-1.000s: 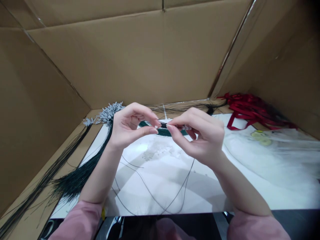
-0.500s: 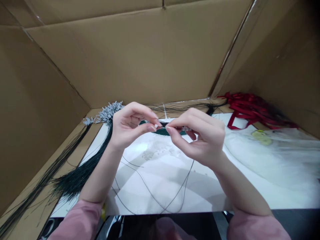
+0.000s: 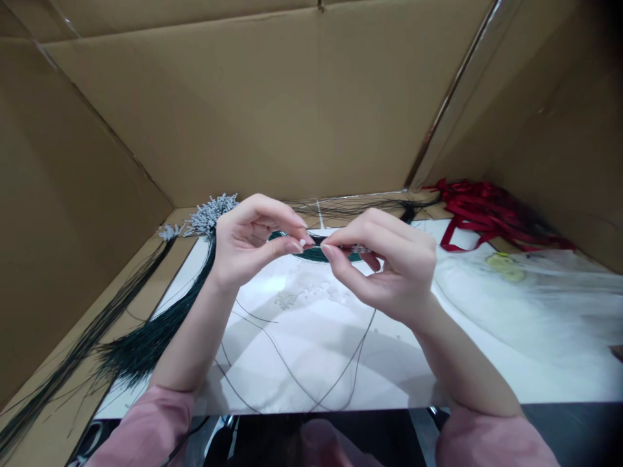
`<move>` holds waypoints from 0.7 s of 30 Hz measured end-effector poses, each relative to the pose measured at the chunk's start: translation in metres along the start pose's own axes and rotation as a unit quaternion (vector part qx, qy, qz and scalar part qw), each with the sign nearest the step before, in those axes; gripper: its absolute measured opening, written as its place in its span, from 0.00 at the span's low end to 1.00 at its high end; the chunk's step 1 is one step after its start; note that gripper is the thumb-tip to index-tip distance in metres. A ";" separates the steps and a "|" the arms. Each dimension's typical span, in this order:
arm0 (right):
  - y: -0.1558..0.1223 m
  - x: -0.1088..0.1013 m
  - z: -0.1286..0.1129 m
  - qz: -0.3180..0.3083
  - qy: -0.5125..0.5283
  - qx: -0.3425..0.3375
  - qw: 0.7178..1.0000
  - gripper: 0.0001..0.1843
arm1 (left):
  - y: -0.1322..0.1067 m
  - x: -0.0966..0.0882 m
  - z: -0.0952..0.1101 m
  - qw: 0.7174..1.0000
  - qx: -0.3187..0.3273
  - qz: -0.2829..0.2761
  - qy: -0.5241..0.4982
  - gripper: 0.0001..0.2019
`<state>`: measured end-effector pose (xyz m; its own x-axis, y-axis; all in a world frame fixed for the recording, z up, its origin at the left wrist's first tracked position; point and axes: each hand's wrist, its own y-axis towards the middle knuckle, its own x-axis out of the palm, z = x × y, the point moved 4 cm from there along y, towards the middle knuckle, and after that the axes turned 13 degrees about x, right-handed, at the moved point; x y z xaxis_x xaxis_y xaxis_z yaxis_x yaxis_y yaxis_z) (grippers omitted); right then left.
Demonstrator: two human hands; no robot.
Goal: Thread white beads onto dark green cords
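Observation:
Both my hands are raised over the white table, fingertips almost meeting. My left hand (image 3: 246, 243) pinches a small white bead (image 3: 302, 242) between thumb and forefinger. Thumb and forefinger of my right hand (image 3: 399, 263) are pressed together on the end of a thin dark wire, mostly hidden. A small cluster of whitish beads (image 3: 360, 249) shows under its curled fingers. Dark wire strands (image 3: 363, 340) hang below this hand and loop over the table. Loose white beads (image 3: 288, 298) lie beneath the hands. Behind them is a bundle of dark green wire (image 3: 314, 253).
On the left lie a green wire bundle (image 3: 150, 340) with a bead-tipped head (image 3: 211, 214) and a thinner dark bundle (image 3: 92, 331). Red ribbon (image 3: 487, 211) is heaped at the back right, by a clear plastic bag (image 3: 516, 311). Cardboard walls (image 3: 253, 117) enclose the table (image 3: 272, 389).
The view has shifted slightly. Both hands keep their pinches, with the bead still at the left fingertips and the fingertips barely moved.

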<state>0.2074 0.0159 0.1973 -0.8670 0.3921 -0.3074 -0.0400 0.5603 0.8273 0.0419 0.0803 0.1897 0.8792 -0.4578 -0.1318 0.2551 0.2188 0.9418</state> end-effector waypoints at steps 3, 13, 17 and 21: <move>-0.001 0.000 0.000 0.000 0.002 -0.005 1.000 0.05 | 0.001 0.000 0.000 1.000 0.009 -0.005 -0.006 0.16; -0.001 0.001 0.000 0.001 0.003 -0.011 1.000 0.06 | 0.001 -0.001 0.000 1.000 0.008 -0.014 0.010 0.18; -0.001 0.001 0.001 0.001 0.000 -0.010 1.000 0.05 | 0.001 -0.001 0.000 1.000 0.006 -0.016 0.020 0.17; 0.000 0.001 0.002 0.003 -0.004 -0.004 1.000 0.06 | 0.001 -0.002 0.001 0.999 0.010 -0.016 0.030 0.17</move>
<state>0.2080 0.0176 0.1957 -0.8635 0.4011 -0.3058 -0.0390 0.5513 0.8334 0.0404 0.0806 0.1911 0.8934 -0.4122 -0.1786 0.2748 0.1868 0.9432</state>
